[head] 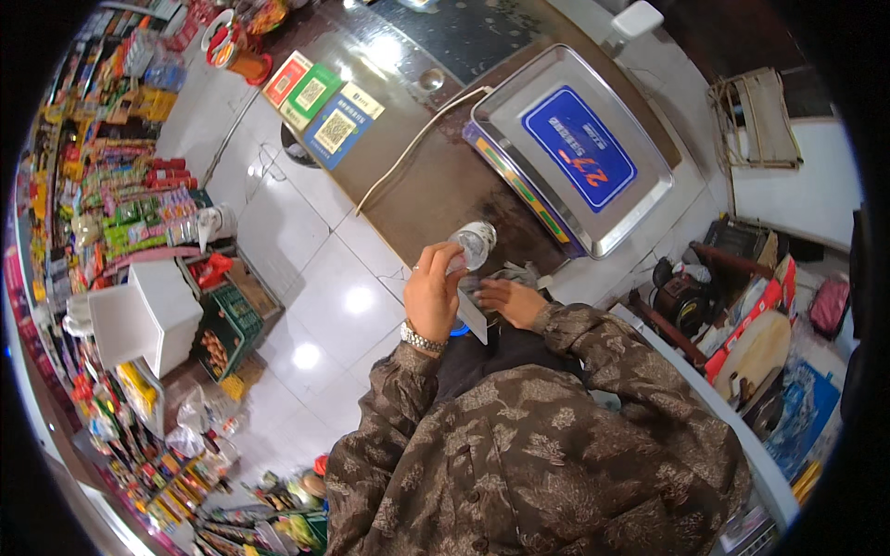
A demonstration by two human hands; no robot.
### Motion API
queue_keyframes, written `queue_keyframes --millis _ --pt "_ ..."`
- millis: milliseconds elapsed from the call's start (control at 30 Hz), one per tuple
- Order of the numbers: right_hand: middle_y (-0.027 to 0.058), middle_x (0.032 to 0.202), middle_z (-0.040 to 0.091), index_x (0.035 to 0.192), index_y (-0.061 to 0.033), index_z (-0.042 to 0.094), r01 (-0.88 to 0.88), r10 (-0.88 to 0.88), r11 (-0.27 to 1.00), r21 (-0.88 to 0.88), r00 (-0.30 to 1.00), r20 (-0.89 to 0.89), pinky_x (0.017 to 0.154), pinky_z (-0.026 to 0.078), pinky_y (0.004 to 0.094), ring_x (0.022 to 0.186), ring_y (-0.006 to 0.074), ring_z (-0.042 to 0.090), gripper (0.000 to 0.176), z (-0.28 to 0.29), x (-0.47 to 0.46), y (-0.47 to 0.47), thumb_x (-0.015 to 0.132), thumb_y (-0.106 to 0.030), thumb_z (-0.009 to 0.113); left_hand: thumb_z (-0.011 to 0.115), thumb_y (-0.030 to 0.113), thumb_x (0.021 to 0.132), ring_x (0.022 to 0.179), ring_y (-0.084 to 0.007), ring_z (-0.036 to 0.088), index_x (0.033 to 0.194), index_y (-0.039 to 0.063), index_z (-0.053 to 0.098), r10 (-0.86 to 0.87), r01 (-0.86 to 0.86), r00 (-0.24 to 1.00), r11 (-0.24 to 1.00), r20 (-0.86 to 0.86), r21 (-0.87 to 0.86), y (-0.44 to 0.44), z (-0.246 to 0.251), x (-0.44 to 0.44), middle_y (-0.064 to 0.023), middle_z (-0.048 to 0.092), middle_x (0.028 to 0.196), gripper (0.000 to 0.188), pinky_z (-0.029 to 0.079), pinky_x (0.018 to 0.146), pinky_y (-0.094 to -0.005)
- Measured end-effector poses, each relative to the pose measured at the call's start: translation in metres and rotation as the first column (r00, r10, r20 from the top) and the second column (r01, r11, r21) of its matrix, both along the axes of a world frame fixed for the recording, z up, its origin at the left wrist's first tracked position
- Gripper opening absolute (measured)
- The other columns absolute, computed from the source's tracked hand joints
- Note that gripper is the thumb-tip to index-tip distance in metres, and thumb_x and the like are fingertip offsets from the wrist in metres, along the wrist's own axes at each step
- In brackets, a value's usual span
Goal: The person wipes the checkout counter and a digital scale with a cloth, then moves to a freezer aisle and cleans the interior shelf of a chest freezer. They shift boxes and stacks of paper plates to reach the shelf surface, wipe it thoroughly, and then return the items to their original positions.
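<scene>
My left hand (432,288), with a metal-band watch at the wrist, grips the near end of a clear cup or jar (475,244). The container is tilted over the near end of a brown counter (407,177) and has a patterned band around its far end. My right hand (513,301) is blurred, fingers reaching left, close beside a crumpled grey cloth (518,273). Whether it holds anything is unclear. Below the two hands a white flat panel (473,320) shows, with a bit of a blue round object (459,328) next to it.
A scale with a steel tray (643,201) stands right of my hands, its pale cable (407,156) crossing the counter. Payment code cards (338,130) line the left edge. Packed shelves (139,208), a white foam box (167,313) and a green crate (240,326) are left; cluttered goods (737,347) lie right.
</scene>
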State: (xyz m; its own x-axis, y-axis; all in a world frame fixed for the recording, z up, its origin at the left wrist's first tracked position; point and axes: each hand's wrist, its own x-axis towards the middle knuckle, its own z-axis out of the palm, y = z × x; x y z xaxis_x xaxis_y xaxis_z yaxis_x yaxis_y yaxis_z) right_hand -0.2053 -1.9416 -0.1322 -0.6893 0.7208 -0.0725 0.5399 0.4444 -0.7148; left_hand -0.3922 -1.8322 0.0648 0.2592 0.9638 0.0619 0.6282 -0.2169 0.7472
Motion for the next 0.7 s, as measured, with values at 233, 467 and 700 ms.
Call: queue_keyframes --millis 233,467,700 --pt "0.0172 0.124 0.057 0.121 -0.0061 0.058 0.807 -0.827 0.532 0.256 0.561 -0.051 0.098 0.043 0.0436 0.113 0.0376 0.053 0.045 -0.033 0.125 -0.072 0.079 0.005 0.047 0.067 0.005 0.078 0.085 -0.0342 0.062 0.101 0.009 0.058 -0.222 0.217 0.971 0.974 -0.084 -0.065 -0.031 0.004 0.009 -0.0092 0.061 0.098 0.026 0.049 0.067 -0.0396" --pt "0.0172 0.125 0.055 0.124 -0.0082 0.055 0.959 -0.959 0.282 0.043 0.282 -0.007 0.098 0.043 0.0428 0.116 0.0368 0.052 0.046 0.023 0.106 -0.079 0.08 0.005 0.048 0.068 0.008 0.077 0.08 -0.0334 0.061 0.099 0.011 0.057 -0.298 0.286 0.928 0.954 -0.223 -0.083 -0.055 -0.025 0.002 -0.0084 0.058 0.094 0.026 0.048 0.065 -0.0428" --pt "0.0135 0.137 0.048 0.126 -0.0064 0.054 0.343 -0.342 0.928 0.144 0.939 -0.029 0.107 0.036 0.0451 0.13 0.0364 0.041 0.054 0.001 0.09 -0.029 0.074 0.009 0.047 0.07 0.008 0.073 0.083 -0.0305 0.061 0.097 0.01 0.059 -0.302 0.281 0.903 0.953 -0.306 -0.111 -0.056 -0.019 0.003 -0.0061 0.058 0.095 0.026 0.049 0.068 -0.0411"
